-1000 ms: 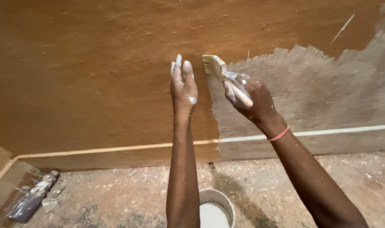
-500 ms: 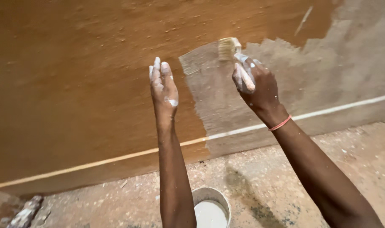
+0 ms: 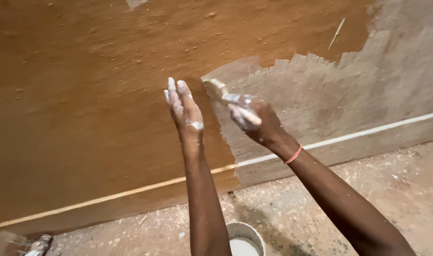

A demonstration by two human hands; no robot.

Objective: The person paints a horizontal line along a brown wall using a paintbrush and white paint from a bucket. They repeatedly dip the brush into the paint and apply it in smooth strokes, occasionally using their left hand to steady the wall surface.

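My right hand [image 3: 259, 124] grips a paint-smeared brush [image 3: 222, 93] by its pale handle, bristles pressed on the wall at the edge where the grey-white painted patch [image 3: 330, 99] meets the bare brown wall [image 3: 83, 95]. A pink band circles that wrist. My left hand [image 3: 185, 111] is held flat and upright just left of the brush, fingers together and spattered with white paint, holding nothing. Whether it touches the wall I cannot tell.
A white bucket [image 3: 245, 238] of white paint stands on the dusty floor between my forearms. A pale stripe [image 3: 359, 134] runs along the wall low down. A paint-stained object [image 3: 38, 245] lies at the bottom left corner.
The brush has gone from high on the painted patch down and left to its edge. My left hand stays raised beside it. The view has shifted.
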